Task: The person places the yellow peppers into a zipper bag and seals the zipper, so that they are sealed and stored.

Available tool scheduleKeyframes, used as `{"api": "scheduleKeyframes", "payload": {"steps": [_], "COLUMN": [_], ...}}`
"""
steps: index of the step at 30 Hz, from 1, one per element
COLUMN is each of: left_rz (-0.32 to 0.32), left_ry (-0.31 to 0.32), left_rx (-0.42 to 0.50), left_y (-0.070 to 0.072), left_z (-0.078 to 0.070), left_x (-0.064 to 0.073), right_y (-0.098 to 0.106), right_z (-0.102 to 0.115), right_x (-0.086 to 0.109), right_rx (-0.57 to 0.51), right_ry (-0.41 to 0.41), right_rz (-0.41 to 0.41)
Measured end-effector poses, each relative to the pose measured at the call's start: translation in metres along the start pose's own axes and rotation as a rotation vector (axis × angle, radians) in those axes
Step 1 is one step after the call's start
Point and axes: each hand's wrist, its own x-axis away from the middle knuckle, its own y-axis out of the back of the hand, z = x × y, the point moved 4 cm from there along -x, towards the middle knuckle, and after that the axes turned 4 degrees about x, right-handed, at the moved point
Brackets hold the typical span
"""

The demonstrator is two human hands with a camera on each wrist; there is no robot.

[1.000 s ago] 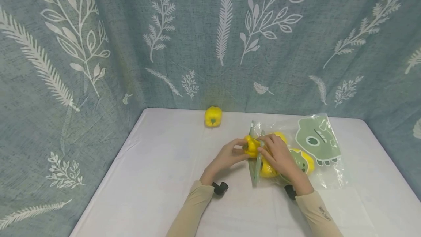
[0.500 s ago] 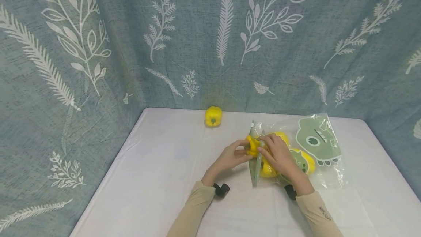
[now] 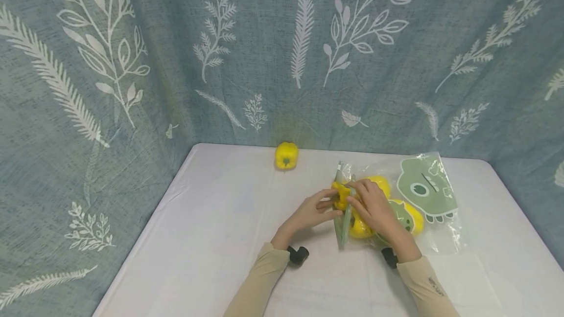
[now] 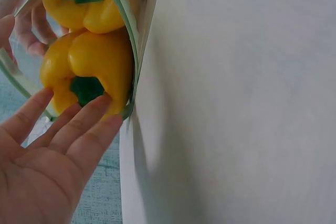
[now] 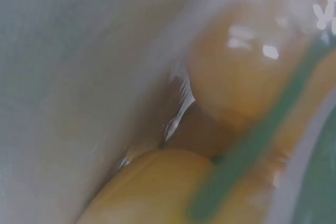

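Observation:
A clear plastic zip bag (image 3: 449,231) with green cartoon prints lies on its side, its green-edged mouth facing left. Several yellow bell peppers (image 3: 361,228) are inside it. At the mouth, another yellow bell pepper (image 4: 100,59) sits between the bag's edges, green stem outward. My left hand (image 3: 308,213) touches that pepper's stem end with extended fingertips, as the left wrist view shows. My right hand (image 3: 374,207) pinches the upper edge of the mouth from above. Through the plastic, the right wrist view shows blurred peppers (image 5: 157,187); the right fingertips are hidden there.
One more yellow bell pepper (image 3: 286,156) stands at the back of the white table (image 3: 229,199), near the patterned blue-green curtain (image 3: 264,53). Dark wrist-worn devices (image 3: 298,256) sit beneath both wrists.
My left hand has moved slightly right, and the pepper has gone further into the bag's mouth. Its fingers have shifted from around the pepper to its stem end. The right hand stays almost still.

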Motion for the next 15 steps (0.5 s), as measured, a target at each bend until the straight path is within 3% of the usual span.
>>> {"api": "scheduleKeyframes", "payload": {"steps": [8, 15], "left_rz": [0.003, 0.008], "left_ry": [-0.022, -0.050], "left_rx": [-0.129, -0.163], "left_y": [-0.0034, -0.0070], "left_z": [-0.0106, -0.0083], "left_x": [0.0041, 0.0029], "right_y": [0.0008, 0.0007], "right_z": [0.0000, 0.0005], "right_x": [-0.0004, -0.0008], "right_rx": [-0.002, 0.004], "right_ry": [0.006, 0.021], "right_rz": [-0.008, -0.022]}}
